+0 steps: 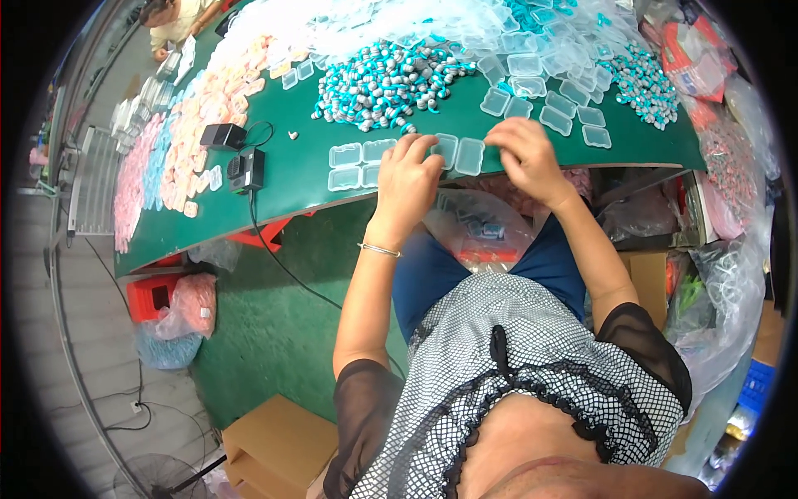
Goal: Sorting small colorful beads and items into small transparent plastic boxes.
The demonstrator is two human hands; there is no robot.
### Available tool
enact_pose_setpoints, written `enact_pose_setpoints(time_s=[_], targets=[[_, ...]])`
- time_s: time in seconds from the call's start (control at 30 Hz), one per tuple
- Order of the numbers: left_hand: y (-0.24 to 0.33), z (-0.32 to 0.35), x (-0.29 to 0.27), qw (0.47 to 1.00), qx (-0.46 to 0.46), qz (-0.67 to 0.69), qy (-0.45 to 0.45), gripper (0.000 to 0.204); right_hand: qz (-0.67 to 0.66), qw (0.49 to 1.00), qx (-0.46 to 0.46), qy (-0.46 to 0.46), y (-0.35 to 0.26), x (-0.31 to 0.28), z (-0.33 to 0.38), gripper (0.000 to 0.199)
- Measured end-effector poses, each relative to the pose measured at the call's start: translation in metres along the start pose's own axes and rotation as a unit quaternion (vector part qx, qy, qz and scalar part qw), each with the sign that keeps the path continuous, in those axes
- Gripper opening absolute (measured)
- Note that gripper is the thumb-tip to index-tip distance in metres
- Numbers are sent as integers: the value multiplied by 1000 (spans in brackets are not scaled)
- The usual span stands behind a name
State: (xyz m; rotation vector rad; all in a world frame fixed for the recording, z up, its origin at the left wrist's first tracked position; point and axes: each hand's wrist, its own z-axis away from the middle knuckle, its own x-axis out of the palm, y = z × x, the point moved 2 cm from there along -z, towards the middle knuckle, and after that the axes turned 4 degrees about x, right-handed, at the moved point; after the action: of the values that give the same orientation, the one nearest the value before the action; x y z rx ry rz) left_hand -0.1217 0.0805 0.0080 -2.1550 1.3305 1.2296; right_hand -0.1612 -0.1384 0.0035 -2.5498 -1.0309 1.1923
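My left hand (407, 179) rests at the near edge of the green table (291, 179), fingers curled over a small clear plastic box (446, 150). My right hand (525, 154) lies just to its right, fingers bent down on the table edge beside another clear box (470, 155). More small clear boxes (356, 165) sit in a row left of my left hand. A heap of small teal and grey items (386, 79) lies just beyond both hands. Whether either hand grips a box is hidden by the fingers.
Loose clear boxes (549, 91) and a second teal heap (644, 83) lie at the right. Pink and blue packets (179, 150) cover the table's left. Two black devices (237, 154) with a cable sit left. Bags lie under the table; cardboard boxes (278, 441) stand on the floor. Another person (170, 21) works far left.
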Motion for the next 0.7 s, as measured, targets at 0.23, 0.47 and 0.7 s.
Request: enact_pose_setpoints(time_s=[0.23, 0.47, 0.7], targets=[[12, -2, 5, 999, 43, -15, -14, 14, 213, 974, 82, 0, 22, -4, -5, 29], [22, -8, 19, 1000, -5, -20, -17, 23, 156, 984, 69, -60, 13, 5, 1, 23], [14, -2, 2, 998, -62, -13, 0, 27, 182, 977, 98, -56, 16, 8, -18, 15]])
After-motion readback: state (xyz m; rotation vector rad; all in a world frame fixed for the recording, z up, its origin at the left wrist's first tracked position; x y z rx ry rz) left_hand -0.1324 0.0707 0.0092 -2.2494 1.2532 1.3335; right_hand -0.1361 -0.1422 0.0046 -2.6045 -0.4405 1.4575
